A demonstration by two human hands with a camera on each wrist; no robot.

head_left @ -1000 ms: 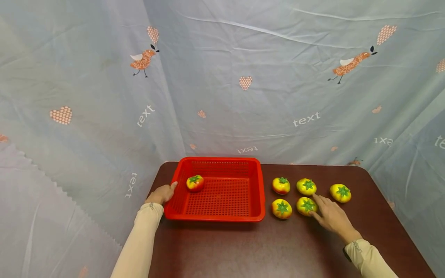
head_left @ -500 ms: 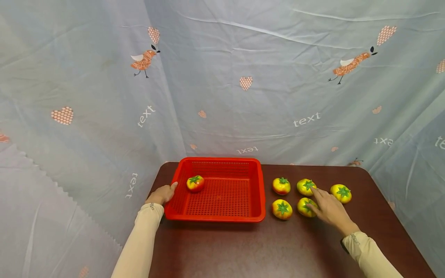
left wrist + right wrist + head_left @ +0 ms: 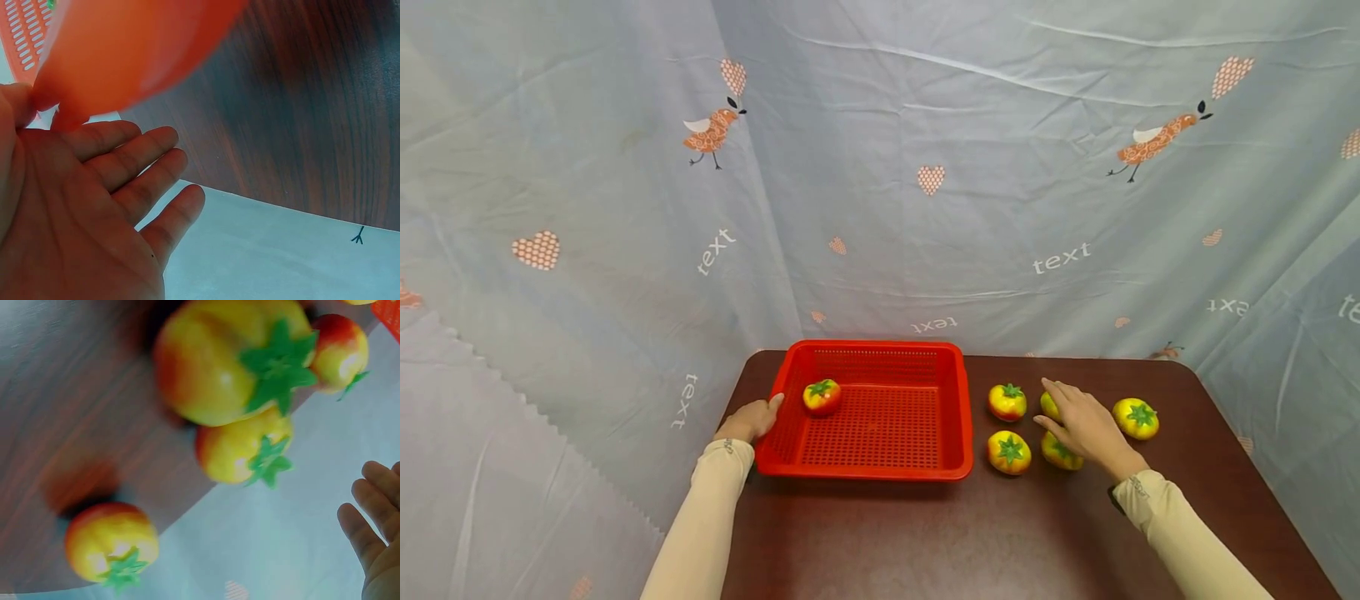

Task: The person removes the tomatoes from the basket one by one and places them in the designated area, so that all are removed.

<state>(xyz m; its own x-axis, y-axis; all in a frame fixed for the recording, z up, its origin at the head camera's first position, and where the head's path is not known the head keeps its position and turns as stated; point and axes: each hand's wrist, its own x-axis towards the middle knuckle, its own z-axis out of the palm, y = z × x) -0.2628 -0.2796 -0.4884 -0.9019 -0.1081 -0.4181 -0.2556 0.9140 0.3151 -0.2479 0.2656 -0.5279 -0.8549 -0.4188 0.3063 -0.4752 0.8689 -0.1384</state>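
At the left end of a red plastic basket (image 3: 880,477), my left hand (image 3: 752,419) pinches the rim, thumb on top. In the left wrist view its other fingers (image 3: 144,187) stretch out below the blurred basket wall. A toy tomato (image 3: 822,397), red and yellow with a green leaf star, sits in the basket. My right hand (image 3: 1086,425) hovers with loosely straight fingers, holding nothing. Beneath it, a front tomato (image 3: 1060,454) and a back tomato (image 3: 1049,406) are partly covered. The right wrist view shows one large tomato (image 3: 209,369) close to the camera.
Two tomatoes stand beside the basket, a back one (image 3: 1007,402) and a front one (image 3: 1009,452). Another tomato (image 3: 1136,418) lies at the far right. The dark wooden table (image 3: 880,542) meets a grey-blue printed cloth (image 3: 880,275) at its back edge.
My right hand has moved left and away from me, off the front tomato's side to above both middle tomatoes. The left hand and basket stay in place.
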